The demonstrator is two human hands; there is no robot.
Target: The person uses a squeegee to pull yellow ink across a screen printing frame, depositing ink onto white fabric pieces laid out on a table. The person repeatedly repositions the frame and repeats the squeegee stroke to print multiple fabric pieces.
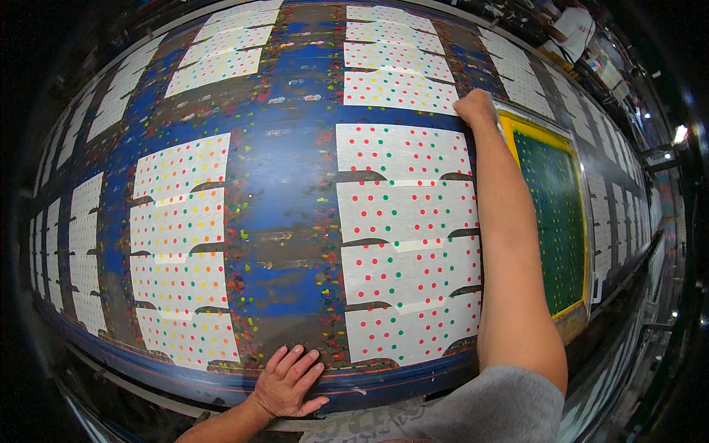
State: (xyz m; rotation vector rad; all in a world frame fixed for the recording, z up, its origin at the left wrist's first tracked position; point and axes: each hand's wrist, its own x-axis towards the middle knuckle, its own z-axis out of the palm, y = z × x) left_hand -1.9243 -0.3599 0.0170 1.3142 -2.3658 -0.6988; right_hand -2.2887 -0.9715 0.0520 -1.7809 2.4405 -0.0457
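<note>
My left hand (292,380) rests open, fingers spread, on the paint-stained blue table (281,170) at its near edge. My right arm stretches forward along the right side of a column of white cut sheets with red and green dots (402,207). My right hand (476,109) is closed on the far left corner of a printing screen, with its fingertips partly hidden. The screen (550,214) has a metal frame, a yellow border and a dark green mesh with small dots; my forearm covers part of its left side.
More columns of dotted white sheets (177,221) lie to the left, at the back (214,63) and beyond the screen at the right (617,221). A rail (657,273) runs along the right side. A person in a white top (572,33) is at the back right.
</note>
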